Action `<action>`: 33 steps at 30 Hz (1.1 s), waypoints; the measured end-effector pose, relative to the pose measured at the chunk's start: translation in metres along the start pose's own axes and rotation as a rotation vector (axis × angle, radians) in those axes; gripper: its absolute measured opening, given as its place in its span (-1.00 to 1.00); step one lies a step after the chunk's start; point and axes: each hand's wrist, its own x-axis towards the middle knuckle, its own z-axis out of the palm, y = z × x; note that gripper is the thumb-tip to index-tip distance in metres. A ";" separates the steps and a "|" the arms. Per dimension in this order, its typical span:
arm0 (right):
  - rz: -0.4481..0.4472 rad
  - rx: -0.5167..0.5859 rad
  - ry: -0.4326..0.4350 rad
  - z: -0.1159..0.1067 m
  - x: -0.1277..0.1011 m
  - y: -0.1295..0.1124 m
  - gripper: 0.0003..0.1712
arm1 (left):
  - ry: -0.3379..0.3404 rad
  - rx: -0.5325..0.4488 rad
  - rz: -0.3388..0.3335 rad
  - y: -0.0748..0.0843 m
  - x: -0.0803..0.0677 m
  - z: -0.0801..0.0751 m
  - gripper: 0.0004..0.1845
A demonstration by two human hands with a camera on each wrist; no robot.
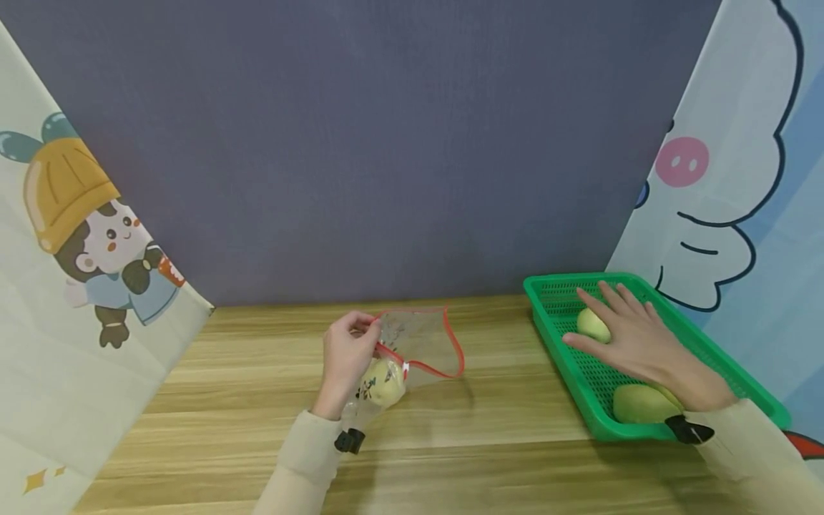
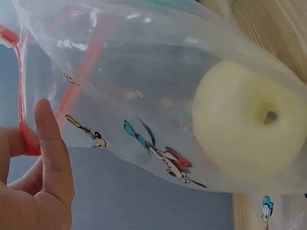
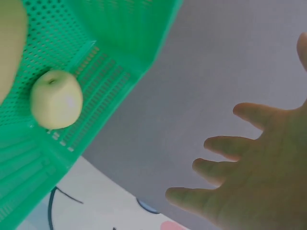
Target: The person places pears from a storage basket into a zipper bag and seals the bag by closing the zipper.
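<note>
My left hand (image 1: 347, 357) pinches the red-edged rim of a clear zip bag (image 1: 428, 340) between thumb and fingers. The bag's mouth gapes toward the right, and cartoon figures are printed on its film. Low in the bag sits a pale yellow apple (image 2: 249, 122), its dimpled end showing in the left wrist view. Fingers spread wide, my right hand (image 1: 634, 343) hovers over a green basket (image 1: 563, 368) and holds nothing. Under it lie a pale green apple (image 3: 56, 99) and, nearer the front, a longer yellow-green fruit (image 1: 644, 404), partly hidden by the wrist.
The basket stands at the right of a wood-grain table (image 1: 257, 408). A grey-blue panel (image 1: 399, 157) rises behind the table, with cartoon-printed sheets (image 1: 71, 300) along both sides. Black straps (image 1: 350, 440) are on both wrists.
</note>
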 end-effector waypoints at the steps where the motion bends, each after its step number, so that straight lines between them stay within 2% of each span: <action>1: 0.002 -0.002 0.001 0.001 -0.001 0.002 0.06 | -0.003 -0.002 -0.002 0.000 0.000 0.000 -0.88; 15: 0.036 -0.015 0.000 0.010 -0.011 0.038 0.05 | -0.001 -0.019 -0.023 -0.004 0.000 0.000 -0.91; 33: 0.073 -0.007 -0.033 0.020 -0.022 0.068 0.05 | 0.006 -0.003 -0.036 -0.010 0.002 -0.003 -0.92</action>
